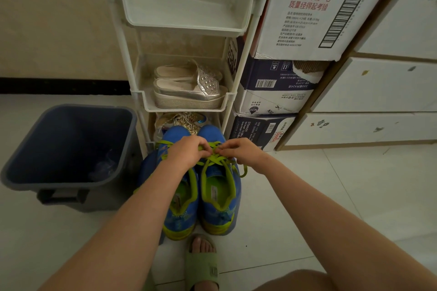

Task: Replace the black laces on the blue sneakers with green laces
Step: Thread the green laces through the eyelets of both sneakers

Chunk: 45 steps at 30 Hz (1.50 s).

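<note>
L hand [189,152] and R hand [244,151] pinch green laces [218,159] between fingers [205,147], blue sneaker [220,196] directly beneath on floor [295,184]. Tying stage, apparently; next: draw knot tight, evenly.

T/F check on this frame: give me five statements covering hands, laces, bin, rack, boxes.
1. The left hand and the right hand both pinch a green lace. True.
2. The laces showing on the blue sneakers are black. False: they are green.
3. The bin stands on the floor left of the sneakers. True.
4. The silver shoes sit on the top shelf of the rack. False: they sit on the middle shelf.
5. The cardboard boxes are stacked left of the rack. False: they are on its right.
</note>
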Available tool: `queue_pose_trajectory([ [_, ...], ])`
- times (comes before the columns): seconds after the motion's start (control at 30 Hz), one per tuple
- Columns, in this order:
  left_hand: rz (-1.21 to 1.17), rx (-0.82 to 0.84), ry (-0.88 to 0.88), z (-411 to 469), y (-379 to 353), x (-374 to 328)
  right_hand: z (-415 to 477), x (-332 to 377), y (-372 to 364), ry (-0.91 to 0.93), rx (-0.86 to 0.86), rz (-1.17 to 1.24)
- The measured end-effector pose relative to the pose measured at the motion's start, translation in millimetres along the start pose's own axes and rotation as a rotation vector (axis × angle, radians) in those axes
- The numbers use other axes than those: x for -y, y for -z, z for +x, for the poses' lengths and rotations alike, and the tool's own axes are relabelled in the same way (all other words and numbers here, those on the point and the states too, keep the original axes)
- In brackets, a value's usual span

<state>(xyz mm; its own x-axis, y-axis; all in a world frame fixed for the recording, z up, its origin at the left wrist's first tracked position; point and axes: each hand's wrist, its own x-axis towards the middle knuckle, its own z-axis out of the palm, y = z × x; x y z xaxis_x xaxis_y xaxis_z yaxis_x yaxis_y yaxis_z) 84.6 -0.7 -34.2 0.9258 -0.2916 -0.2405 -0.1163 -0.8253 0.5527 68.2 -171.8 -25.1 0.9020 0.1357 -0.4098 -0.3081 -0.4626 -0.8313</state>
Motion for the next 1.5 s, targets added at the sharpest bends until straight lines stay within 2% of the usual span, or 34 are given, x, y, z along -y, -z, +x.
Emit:
queue_pose_trajectory([
  [0.17, -0.042, 0.066, 0.019, 4.6, 1.9, 1.0, -0.1, 1.5, -0.9, -0.011, 0.01, -0.008],
  [0.37, 0.097, 0.099, 0.133, 13.1, -7.0, -3.6, 0.8, 0.9, 0.2, -0.017, 0.009, -0.015],
  [0.57, -0.026, 0.125, 0.218, 23.4, -8.7, 4.1, -0.1, -4.6, 0.4, 0.01, 0.034, -0.008],
  [0.67, -0.074, 0.16, 0.203, 20.5, -6.0, 1.6, 0.8, -4.9, -0.8, 0.017, 0.005, -0.011],
  [0.8, -0.254, 0.12, 0.145, 12.4, -1.4, 4.7, 3.0, -6.2, -1.4, 0.005, 0.004, 0.005],
  [0.93, -0.182, 0.075, 0.139, 10.5, -2.5, 3.3, 5.7, -7.7, 3.5, 0.01, -0.086, 0.065],
  [1.1, -0.183, -0.092, 0.174, 8.5, -5.2, -2.1, 20.6, -8.8, -4.7, 0.122, -0.141, -0.115],
  [1.2, -0.17, -0.184, 0.185, 6.6, -5.3, -0.9, 30.8, -8.2, -6.5, 0.151, -0.097, -0.237],
  [1.3, -0.157, -0.167, 0.149, 7.8, -6.4, 1.0, 33.7, -6.9, -3.7, 0.182, -0.063, -0.34],
  [1.5, -0.109, -0.126, 0.077, 8.5, -7.6, -2.6, 40.0, -6.9, 0.0, 0.129, 0.012, -0.362],
])
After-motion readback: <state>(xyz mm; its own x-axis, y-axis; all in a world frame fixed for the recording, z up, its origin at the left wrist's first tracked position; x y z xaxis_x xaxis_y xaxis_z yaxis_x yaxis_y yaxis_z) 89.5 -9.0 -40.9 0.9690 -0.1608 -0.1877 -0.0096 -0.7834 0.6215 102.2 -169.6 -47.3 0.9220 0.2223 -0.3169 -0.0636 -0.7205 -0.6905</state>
